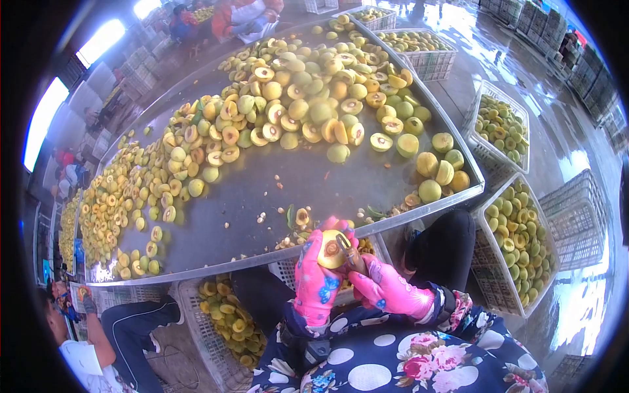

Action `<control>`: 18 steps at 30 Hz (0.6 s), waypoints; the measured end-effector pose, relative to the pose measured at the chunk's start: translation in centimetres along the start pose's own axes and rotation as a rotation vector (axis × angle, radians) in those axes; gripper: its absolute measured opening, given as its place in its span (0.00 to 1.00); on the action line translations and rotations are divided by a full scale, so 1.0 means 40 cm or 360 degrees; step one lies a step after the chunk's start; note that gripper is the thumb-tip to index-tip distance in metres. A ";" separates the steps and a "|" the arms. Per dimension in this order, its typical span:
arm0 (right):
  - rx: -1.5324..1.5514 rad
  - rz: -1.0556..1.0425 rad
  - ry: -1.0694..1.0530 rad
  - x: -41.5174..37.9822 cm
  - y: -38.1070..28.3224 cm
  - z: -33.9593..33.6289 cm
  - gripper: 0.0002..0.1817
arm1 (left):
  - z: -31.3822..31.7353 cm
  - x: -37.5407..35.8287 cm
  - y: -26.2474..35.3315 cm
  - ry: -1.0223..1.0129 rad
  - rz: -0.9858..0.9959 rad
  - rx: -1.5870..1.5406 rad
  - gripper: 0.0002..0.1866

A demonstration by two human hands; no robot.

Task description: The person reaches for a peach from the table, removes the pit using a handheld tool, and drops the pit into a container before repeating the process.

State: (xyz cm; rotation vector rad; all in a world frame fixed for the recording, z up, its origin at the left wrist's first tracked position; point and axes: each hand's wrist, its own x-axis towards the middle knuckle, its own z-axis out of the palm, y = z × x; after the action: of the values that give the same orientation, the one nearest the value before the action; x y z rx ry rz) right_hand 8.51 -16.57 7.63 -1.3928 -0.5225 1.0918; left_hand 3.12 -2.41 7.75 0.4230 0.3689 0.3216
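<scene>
My left hand (314, 281), in a pink glove, has its fingers wrapped round a yellow-green peach half (331, 258). The cut face points up, with a brown pit area in its middle. My right hand (393, 292), also gloved in pink, grips the handle of a pitting knife (356, 262). Its curved metal end touches or lies just over the edge of the peach half's cut face. Both hands are close together in front of the near edge of a metal table (262, 187). A hollowed fruit piece (302, 217) and loose pits lie just beyond them.
Heaps of halved peaches (288, 98) cover the table's far and left parts. Crates of fruit stand below (196, 308) and at the right (487, 278). Stacked crates (576, 223) stand farther right on wet floor. A co-worker (98, 340) sits at the left; others are at the back.
</scene>
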 end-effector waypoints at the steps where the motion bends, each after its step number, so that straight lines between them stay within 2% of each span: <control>1: 0.0009 -0.0017 0.0004 0.000 0.001 0.001 0.06 | 0.002 0.000 -0.004 0.0024 0.0021 -0.0019 0.21; 4: -0.0084 -0.0041 0.0076 0.002 0.012 0.007 0.05 | 0.009 0.001 -0.022 0.0094 0.0112 0.0006 0.22; 10: -0.0930 -0.0638 0.0132 0.033 0.123 -0.015 0.08 | 0.014 0.004 -0.047 0.0155 0.0230 0.0179 0.21; 13: -0.1518 -0.0508 -0.0094 0.024 0.060 -0.022 0.08 | 0.008 0.009 -0.044 0.0187 0.0180 0.0318 0.21; 16: -0.0576 -0.0031 -0.0152 0.021 0.027 -0.031 0.10 | -0.004 0.013 -0.024 0.0137 0.0062 0.0450 0.19; 18: -0.0752 0.0023 -0.0245 0.031 0.007 -0.051 0.11 | -0.035 0.023 -0.013 0.0005 -0.0071 0.0515 0.17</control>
State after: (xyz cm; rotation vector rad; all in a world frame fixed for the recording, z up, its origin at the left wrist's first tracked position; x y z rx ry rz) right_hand 10.69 -16.63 6.64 -1.7268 -0.9281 1.1370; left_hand 3.47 -2.03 6.07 0.7305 0.4348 0.2187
